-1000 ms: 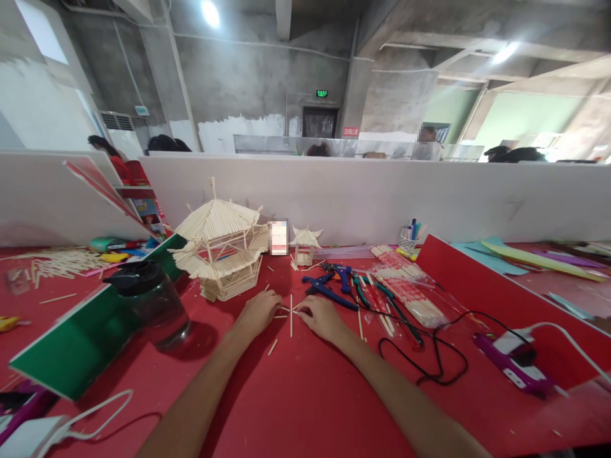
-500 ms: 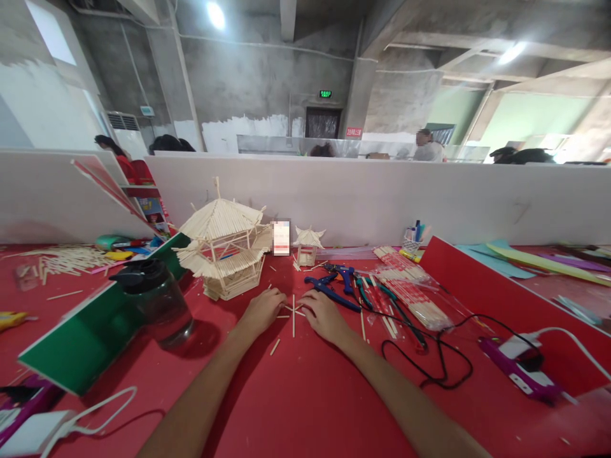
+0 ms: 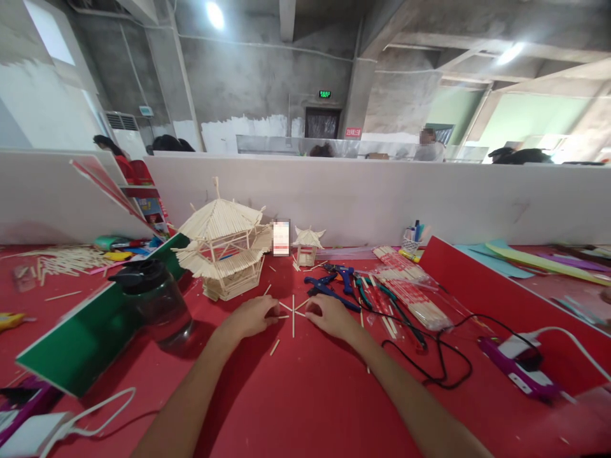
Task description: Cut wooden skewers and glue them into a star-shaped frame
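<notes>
On the red table in front of me, short wooden sticks (image 3: 293,326) lie in a star, one long upright stick with shorter ones angled out on both sides. My left hand (image 3: 255,316) rests at the left of the star, its fingers curled and pinched at the outer end of the lower left stick (image 3: 283,317). From the other side my right hand (image 3: 329,313) is closed at the end of the lower right stick (image 3: 300,312). The fingertips partly hide the stick ends. A loose short stick (image 3: 275,347) lies nearer to me.
Behind stand a large stick pavilion (image 3: 222,248) and a small one (image 3: 308,245). A water bottle (image 3: 160,305) is at left. Blue glue guns (image 3: 334,292), pliers (image 3: 405,312), bagged sticks (image 3: 415,286) and a black cable (image 3: 443,356) lie right. Green and red boards flank the space.
Both hands have drawn slightly outward and toward me, from the star's upper sticks to its lower ones. The upper angled sticks now show more fully.
</notes>
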A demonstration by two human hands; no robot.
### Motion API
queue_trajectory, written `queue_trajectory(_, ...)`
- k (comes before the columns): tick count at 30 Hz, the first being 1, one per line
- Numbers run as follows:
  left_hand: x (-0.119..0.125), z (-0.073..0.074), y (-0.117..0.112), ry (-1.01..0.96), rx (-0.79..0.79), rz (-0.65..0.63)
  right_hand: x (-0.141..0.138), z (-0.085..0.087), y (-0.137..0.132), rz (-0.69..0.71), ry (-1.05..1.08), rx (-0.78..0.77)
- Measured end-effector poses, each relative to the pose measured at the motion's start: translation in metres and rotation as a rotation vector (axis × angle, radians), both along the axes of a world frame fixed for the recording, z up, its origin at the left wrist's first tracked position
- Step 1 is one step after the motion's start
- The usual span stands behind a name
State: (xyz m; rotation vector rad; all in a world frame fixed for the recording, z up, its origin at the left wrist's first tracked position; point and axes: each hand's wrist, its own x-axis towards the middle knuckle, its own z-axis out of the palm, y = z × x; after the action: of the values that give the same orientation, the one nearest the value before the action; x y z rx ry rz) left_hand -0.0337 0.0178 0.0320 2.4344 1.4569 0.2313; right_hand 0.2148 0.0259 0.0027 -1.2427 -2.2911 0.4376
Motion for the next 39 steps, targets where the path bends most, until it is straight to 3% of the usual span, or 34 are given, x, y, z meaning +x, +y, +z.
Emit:
queue_trajectory(19, 0.011, -0.009, 0.001, -0.177, -0.067, -0.032, -0.002, -0.003, 0.001, 0.024, -0.031, -0.035)
queue_trajectory(26, -0.012, -0.002, 0.009, -0.161, 0.126, -0.056, 0.010, -0.004, 0.012, -0.016, 0.112, 0.104)
queue_trajectory(31, -0.028, -0.004, 0.012, -0.097, 0.140, -0.151, 0.017, -0.006, 0.011, 0.166, 0.072, 0.170)
queue_trajectory(35, -0.028, -0.007, 0.009, -0.021, 0.014, -0.215, 0.017, -0.005, 0.010, 0.400, -0.077, 0.119)
queue_trajectory(39, -0.028, -0.007, 0.009, -0.017, -0.010, -0.290, 0.019, -0.006, 0.014, 0.492, -0.131, 0.040)
